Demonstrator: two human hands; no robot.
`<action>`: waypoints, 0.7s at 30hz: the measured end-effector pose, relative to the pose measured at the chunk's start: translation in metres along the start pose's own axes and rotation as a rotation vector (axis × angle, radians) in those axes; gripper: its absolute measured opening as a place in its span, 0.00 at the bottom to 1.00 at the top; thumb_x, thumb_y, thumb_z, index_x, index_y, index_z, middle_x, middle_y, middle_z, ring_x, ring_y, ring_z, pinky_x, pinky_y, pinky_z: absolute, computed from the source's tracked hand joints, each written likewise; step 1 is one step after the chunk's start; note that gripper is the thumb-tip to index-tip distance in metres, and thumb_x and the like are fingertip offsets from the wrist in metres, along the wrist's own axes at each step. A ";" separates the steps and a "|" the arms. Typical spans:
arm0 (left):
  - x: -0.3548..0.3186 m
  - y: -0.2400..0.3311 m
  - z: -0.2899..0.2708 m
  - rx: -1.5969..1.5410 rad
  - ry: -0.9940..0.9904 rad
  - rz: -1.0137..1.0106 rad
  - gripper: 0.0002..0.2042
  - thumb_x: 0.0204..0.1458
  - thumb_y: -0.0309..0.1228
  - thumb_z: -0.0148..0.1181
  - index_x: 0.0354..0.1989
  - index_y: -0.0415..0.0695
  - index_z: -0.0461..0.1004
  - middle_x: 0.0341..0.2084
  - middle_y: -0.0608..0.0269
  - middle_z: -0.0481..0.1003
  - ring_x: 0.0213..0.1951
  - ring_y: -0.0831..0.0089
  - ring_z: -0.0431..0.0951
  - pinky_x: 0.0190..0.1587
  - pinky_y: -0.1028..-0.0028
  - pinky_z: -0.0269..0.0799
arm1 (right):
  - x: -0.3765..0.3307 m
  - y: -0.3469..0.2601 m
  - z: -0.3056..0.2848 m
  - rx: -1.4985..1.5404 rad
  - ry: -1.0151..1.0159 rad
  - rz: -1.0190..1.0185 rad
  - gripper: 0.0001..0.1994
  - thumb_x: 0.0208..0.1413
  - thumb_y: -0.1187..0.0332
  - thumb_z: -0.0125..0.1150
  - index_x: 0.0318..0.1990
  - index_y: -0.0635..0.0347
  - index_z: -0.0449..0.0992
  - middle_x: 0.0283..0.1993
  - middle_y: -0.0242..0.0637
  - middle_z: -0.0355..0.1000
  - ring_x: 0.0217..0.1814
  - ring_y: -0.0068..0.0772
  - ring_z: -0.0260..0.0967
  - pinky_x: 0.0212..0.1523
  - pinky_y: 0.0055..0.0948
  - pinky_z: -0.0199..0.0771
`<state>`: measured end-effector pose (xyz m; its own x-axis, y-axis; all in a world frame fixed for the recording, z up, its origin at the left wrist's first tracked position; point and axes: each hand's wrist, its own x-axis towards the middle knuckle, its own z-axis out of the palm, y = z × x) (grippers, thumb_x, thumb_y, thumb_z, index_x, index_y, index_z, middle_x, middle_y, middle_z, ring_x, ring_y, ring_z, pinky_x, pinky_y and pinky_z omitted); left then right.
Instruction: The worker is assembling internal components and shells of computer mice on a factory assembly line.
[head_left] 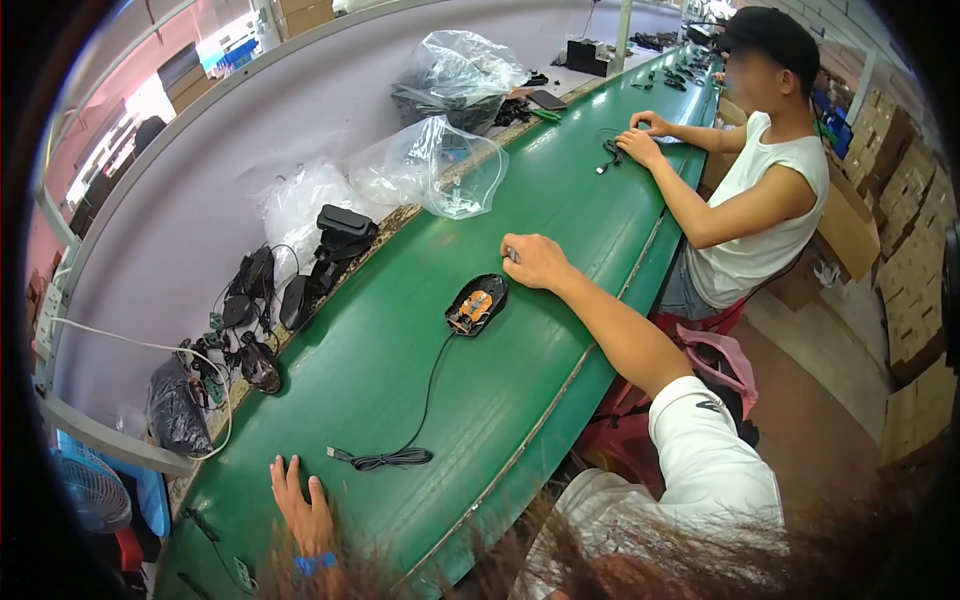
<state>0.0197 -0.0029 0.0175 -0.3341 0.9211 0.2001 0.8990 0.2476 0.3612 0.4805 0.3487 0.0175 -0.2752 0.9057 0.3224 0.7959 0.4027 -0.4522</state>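
An opened black computer mouse (463, 318) lies on the green belt in front of me, its orange circuit board (479, 303) bare. From it a black cable runs toward me to a tied coil (396, 458) with a USB plug (341, 454). My left hand (300, 512), with a blue band at the wrist, rests flat on the belt beside the plug, fingers spread, holding nothing. Just beyond the mouse and to its right, my right hand (538, 262) is closed on a small greyish thing, mostly hidden by the fingers.
Along the belt's left edge lie black mouse parts and cables (255, 290), a black bag (178, 405) and clear plastic bags (440, 170). On the far right a co-worker (760, 180) handles a cabled item (610, 155). A small fan (95, 490) stands at lower left; cartons (910, 230) line the right.
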 end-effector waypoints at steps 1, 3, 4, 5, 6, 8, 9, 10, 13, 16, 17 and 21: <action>0.000 0.001 -0.001 0.000 0.001 0.008 0.22 0.65 0.33 0.52 0.67 0.43 0.68 0.72 0.47 0.59 0.73 0.51 0.56 0.75 0.54 0.48 | -0.001 0.000 -0.001 -0.001 0.007 0.004 0.13 0.51 0.62 0.58 0.41 0.56 0.78 0.35 0.46 0.79 0.40 0.53 0.78 0.43 0.48 0.78; -0.001 -0.001 0.002 -0.048 -0.025 -0.016 0.23 0.62 0.30 0.52 0.66 0.40 0.67 0.72 0.46 0.57 0.74 0.47 0.52 0.75 0.52 0.45 | -0.003 0.002 0.000 -0.015 -0.006 0.009 0.13 0.51 0.62 0.58 0.42 0.56 0.77 0.36 0.46 0.79 0.41 0.54 0.78 0.44 0.48 0.78; -0.001 -0.002 0.006 -0.076 -0.039 -0.024 0.23 0.61 0.29 0.52 0.65 0.38 0.67 0.72 0.45 0.57 0.74 0.45 0.51 0.75 0.50 0.43 | -0.003 0.003 -0.001 -0.027 -0.011 0.014 0.13 0.51 0.62 0.58 0.42 0.56 0.77 0.36 0.46 0.79 0.41 0.54 0.78 0.44 0.49 0.79; 0.001 -0.004 0.010 -0.090 -0.041 -0.005 0.23 0.61 0.29 0.52 0.65 0.38 0.67 0.72 0.45 0.57 0.74 0.45 0.51 0.75 0.50 0.43 | -0.002 0.006 0.000 -0.042 0.002 0.026 0.13 0.51 0.62 0.58 0.42 0.56 0.77 0.36 0.46 0.79 0.41 0.54 0.78 0.44 0.49 0.79; -0.002 -0.011 0.009 -0.067 -0.034 0.024 0.23 0.61 0.29 0.52 0.65 0.38 0.67 0.72 0.45 0.57 0.74 0.45 0.51 0.75 0.50 0.44 | -0.001 0.004 0.006 -0.030 0.001 0.007 0.13 0.51 0.62 0.58 0.42 0.56 0.77 0.36 0.46 0.80 0.41 0.54 0.78 0.44 0.49 0.78; -0.003 -0.023 0.007 -0.021 -0.019 0.083 0.23 0.62 0.29 0.51 0.66 0.38 0.67 0.72 0.43 0.57 0.74 0.44 0.51 0.75 0.49 0.44 | -0.001 0.005 0.009 -0.030 0.005 0.000 0.13 0.51 0.61 0.58 0.42 0.55 0.77 0.36 0.47 0.80 0.42 0.55 0.78 0.44 0.50 0.78; 0.000 -0.025 0.011 -0.030 -0.024 0.096 0.23 0.62 0.29 0.51 0.66 0.38 0.67 0.72 0.43 0.57 0.74 0.44 0.51 0.75 0.49 0.44 | -0.001 0.005 0.009 -0.020 0.014 -0.001 0.13 0.51 0.61 0.58 0.43 0.55 0.77 0.36 0.47 0.80 0.42 0.55 0.78 0.45 0.50 0.78; 0.002 -0.028 0.016 -0.002 0.004 0.153 0.24 0.62 0.32 0.53 0.66 0.39 0.68 0.70 0.42 0.59 0.72 0.40 0.54 0.73 0.48 0.48 | -0.002 0.008 0.009 -0.009 0.021 -0.002 0.13 0.51 0.61 0.58 0.43 0.55 0.77 0.36 0.47 0.80 0.42 0.55 0.78 0.45 0.50 0.78; 0.003 -0.034 0.016 0.066 0.070 0.249 0.25 0.63 0.39 0.57 0.67 0.42 0.68 0.67 0.38 0.63 0.68 0.34 0.60 0.69 0.45 0.55 | -0.003 0.007 0.010 0.007 0.016 0.002 0.13 0.52 0.61 0.59 0.43 0.55 0.77 0.37 0.47 0.80 0.43 0.55 0.78 0.46 0.51 0.78; 0.005 -0.024 0.014 0.065 0.063 0.262 0.26 0.64 0.40 0.56 0.67 0.40 0.68 0.67 0.37 0.64 0.67 0.34 0.60 0.69 0.45 0.56 | 0.000 0.007 0.008 0.005 -0.010 0.018 0.13 0.52 0.59 0.60 0.43 0.54 0.76 0.39 0.47 0.80 0.45 0.56 0.77 0.46 0.53 0.77; 0.004 -0.020 0.012 0.066 0.061 0.258 0.26 0.64 0.40 0.56 0.67 0.40 0.68 0.67 0.37 0.64 0.67 0.34 0.60 0.69 0.45 0.56 | 0.002 0.007 0.008 -0.002 -0.002 0.017 0.14 0.52 0.60 0.59 0.43 0.55 0.76 0.39 0.47 0.79 0.44 0.55 0.77 0.46 0.52 0.77; -0.004 0.012 -0.005 -0.045 -0.020 0.062 0.23 0.62 0.30 0.50 0.66 0.38 0.67 0.71 0.42 0.57 0.74 0.43 0.51 0.74 0.49 0.44 | -0.002 0.007 0.006 -0.008 0.009 0.011 0.14 0.52 0.60 0.57 0.44 0.56 0.76 0.37 0.48 0.79 0.43 0.55 0.77 0.46 0.51 0.77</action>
<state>0.0301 -0.0051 0.0261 -0.2715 0.9403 0.2051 0.9042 0.1762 0.3891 0.4829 0.3507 0.0085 -0.2617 0.9090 0.3245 0.8029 0.3916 -0.4494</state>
